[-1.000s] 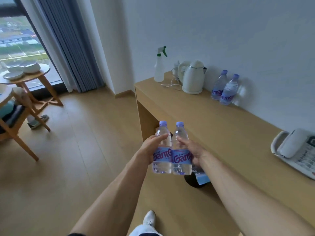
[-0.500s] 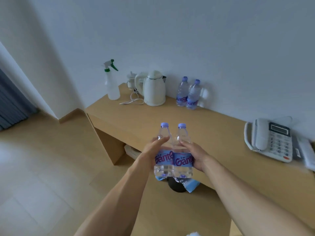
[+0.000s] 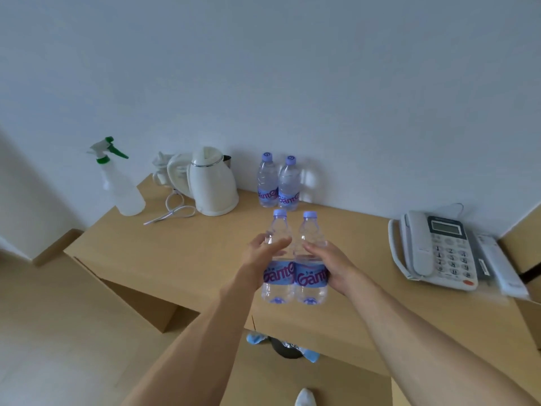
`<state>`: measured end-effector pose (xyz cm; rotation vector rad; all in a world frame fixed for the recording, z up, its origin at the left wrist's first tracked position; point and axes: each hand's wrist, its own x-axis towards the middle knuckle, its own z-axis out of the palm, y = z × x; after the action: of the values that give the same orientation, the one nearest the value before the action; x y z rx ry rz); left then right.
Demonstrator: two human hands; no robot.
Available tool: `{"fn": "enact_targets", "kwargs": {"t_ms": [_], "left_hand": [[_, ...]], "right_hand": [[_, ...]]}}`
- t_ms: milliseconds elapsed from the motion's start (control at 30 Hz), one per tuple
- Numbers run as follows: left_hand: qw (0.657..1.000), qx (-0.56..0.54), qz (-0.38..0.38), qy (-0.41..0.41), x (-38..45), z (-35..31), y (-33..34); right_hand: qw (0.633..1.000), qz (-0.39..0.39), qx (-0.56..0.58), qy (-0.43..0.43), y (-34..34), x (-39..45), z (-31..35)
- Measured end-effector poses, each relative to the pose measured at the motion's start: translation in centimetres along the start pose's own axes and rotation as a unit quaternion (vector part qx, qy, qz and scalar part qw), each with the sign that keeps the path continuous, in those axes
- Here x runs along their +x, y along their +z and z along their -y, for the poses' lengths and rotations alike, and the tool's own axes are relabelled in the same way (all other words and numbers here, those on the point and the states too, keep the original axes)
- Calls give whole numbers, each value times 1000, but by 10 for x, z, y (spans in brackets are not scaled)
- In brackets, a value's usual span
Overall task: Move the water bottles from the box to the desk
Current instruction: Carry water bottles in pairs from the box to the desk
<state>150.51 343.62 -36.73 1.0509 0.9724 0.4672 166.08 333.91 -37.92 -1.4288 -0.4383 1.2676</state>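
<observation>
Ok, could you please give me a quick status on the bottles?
Left hand grips one bottle, right hand the other. Both upright over the desk. Two more by the wall; nothing blocking.

clear bottles [image 3: 294,259] blue-labelled, tan desk [image 3: 181,253], white kettle [image 3: 213,183]

Looks like a hotel room or serviced guest room. Plain pale wall, light wood-look floor [image 3: 44,332] and a long light-wood bench [image 3: 175,253] set against the wall. On the bench: a white electric kettle [image 3: 212,183] with its loose cord, a corded desk telephone [image 3: 433,250] with keypad and small display, a white remote control [image 3: 502,265] just beside the phone, and two sealed branded water bottles [image 3: 278,183] standing by the wall, the usual guest-room set. Also a clear spray bottle [image 3: 120,183] with a green trigger at the bench's far left end, of the housekeeping kind. Under the bench, a dark waste bin [image 3: 285,348] with a blue liner
</observation>
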Motion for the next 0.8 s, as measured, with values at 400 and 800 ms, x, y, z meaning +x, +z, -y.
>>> {"fn": "enact_targets", "kwargs": {"t_ms": [400,800], "left_hand": [[991,98,38,84,166,-91,29],[970,192,90,122,297,-121,81]], "right_hand": [[995,9,-58,-76,-58,165,101],[992,-66,-79,-75,-133,256,137]]}}
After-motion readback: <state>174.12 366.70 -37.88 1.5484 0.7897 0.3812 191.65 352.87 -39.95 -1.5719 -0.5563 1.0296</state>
